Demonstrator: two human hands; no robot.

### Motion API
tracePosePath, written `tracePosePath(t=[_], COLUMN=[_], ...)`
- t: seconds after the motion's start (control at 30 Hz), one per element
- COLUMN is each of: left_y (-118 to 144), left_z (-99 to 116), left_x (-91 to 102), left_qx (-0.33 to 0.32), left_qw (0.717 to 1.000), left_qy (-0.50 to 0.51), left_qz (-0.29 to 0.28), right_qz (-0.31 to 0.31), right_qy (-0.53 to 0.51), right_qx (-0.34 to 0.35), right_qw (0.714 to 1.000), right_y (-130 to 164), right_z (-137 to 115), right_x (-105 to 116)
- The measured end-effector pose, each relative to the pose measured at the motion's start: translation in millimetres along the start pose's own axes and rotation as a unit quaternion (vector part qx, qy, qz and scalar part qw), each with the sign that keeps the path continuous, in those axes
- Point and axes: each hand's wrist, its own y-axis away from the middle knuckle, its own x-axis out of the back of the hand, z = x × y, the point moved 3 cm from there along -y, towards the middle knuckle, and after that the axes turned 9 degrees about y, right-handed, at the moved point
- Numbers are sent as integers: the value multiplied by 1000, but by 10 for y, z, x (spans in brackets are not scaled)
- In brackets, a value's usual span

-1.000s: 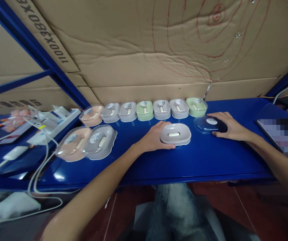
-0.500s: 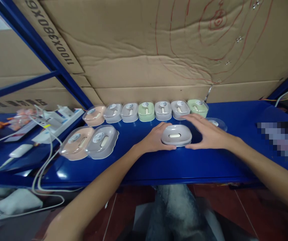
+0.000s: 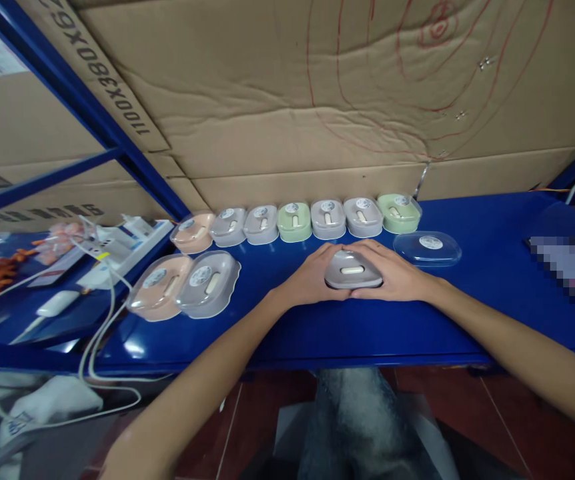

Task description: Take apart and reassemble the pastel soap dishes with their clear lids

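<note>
A grey rounded plastic box (image 3: 352, 261) with a short white bar in its middle sits low over the blue table. My left hand (image 3: 316, 275) is closed round its left side, fingers behind and thumb in front. On the opposite side my right hand (image 3: 392, 272) wraps the box the same way. Both thumbs nearly meet at its front edge. Just beyond my right hand lies a clear oval lid (image 3: 412, 251) with a round sticker.
Several similar lidded boxes in peach, grey and green (image 3: 294, 222) line the back by the cardboard wall (image 3: 247, 143). A peach box (image 3: 155, 293) and a grey box (image 3: 207, 287) stand at front left. Farther left are a white power strip (image 3: 112, 257) and loose cables (image 3: 98, 333).
My right hand has moved left and closed onto the grey box, uncovering more of the clear lid. My left hand stays on the box. The view has shifted slightly.
</note>
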Motion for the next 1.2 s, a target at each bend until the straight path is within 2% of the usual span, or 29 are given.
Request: tracePosePath(t=[0.3, 0.67, 0.87, 1.2], left_y=[48, 37, 43, 53], left_z=[-14, -20, 14, 66], left_x=[-11, -11, -6, -5], left_qx=[18, 1, 13, 24], left_qw=[999, 1000, 1000, 999], left_qy=[-25, -26, -22, -31], left_qz=[-10, -6, -3, 6], right_qz=[19, 33, 41, 29], right_qy=[-31, -68, -108, -176], right_qx=[-31, -39, -44, -97], right_qw=[999, 996, 992, 979], right_y=[-17, -10, -30, -34], right_z=[91, 150, 115, 109], right_x=[-35, -67, -36, 2])
